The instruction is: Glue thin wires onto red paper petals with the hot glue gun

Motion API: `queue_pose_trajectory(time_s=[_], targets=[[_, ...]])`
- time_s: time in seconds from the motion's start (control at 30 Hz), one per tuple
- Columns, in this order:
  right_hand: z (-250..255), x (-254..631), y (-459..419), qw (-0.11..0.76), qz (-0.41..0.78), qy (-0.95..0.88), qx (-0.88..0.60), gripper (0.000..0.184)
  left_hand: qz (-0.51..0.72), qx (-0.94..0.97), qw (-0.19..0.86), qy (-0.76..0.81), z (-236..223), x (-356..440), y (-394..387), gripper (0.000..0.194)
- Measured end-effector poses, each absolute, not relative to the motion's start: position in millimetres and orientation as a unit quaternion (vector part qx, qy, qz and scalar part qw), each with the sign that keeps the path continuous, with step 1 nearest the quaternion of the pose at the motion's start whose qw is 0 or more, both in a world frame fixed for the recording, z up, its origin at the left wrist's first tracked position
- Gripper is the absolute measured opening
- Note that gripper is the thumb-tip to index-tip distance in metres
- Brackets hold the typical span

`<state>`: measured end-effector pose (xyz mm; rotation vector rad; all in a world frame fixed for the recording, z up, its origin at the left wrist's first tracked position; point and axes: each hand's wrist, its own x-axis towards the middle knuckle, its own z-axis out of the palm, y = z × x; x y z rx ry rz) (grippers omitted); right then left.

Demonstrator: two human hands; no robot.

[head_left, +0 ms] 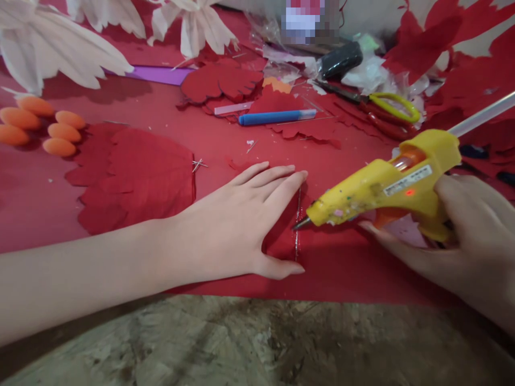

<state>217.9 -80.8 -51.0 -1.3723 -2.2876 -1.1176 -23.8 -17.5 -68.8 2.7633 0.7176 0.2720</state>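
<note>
My left hand (237, 220) lies flat with its fingers spread over a red fabric or paper piece (279, 236), most of which it covers. A thin shiny line, like wet glue, runs along that piece's right edge. My right hand (470, 236) is wrapped round the handle of a yellow hot glue gun (386, 185). The gun's metal nozzle points left and down at the shiny line, just right of my left fingers. A clear glue stick (483, 113) sticks out of its back, and a small red light glows on its side.
Left of my hand lie red petal pieces (137, 177) and orange egg-shaped pieces (64, 131). Behind are a blue pen (277, 117), scissors with yellow-and-red handles (394, 107), red cutouts (221, 80) and white petal shapes (60, 48). The red table's front edge (322, 300) runs below my hands.
</note>
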Motion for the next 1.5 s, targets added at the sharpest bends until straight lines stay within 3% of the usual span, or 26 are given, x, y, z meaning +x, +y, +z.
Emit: queue_pose_trajectory(time_s=[0.13,0.37,0.6,0.83,1.13,1.5], targets=[[-50,224,-75,0.125,-0.457,-0.753,-0.456,0.039,0.095,0.953,0.140,0.250,-68,-24,-18,0.095],[-51,223,-78,0.123,-0.421,-0.777,-0.452,0.039,0.083,0.954,0.140,0.252,-68,-22,-17,0.096],[-52,227,-70,0.117,-0.462,-0.754,-0.453,0.046,0.079,0.953,0.143,0.254,-66,-23,-18,0.097],[-53,237,-72,0.144,-0.383,-0.797,-0.443,0.051,0.077,0.954,0.148,0.248,-65,-24,-18,0.097],[-59,242,-66,0.185,-0.396,-0.736,-0.517,0.053,0.053,0.951,0.178,0.247,-60,-25,-16,0.095],[-71,244,-67,0.238,-0.265,-0.712,-0.605,0.066,0.041,0.942,0.211,0.259,-58,-26,-16,0.104]])
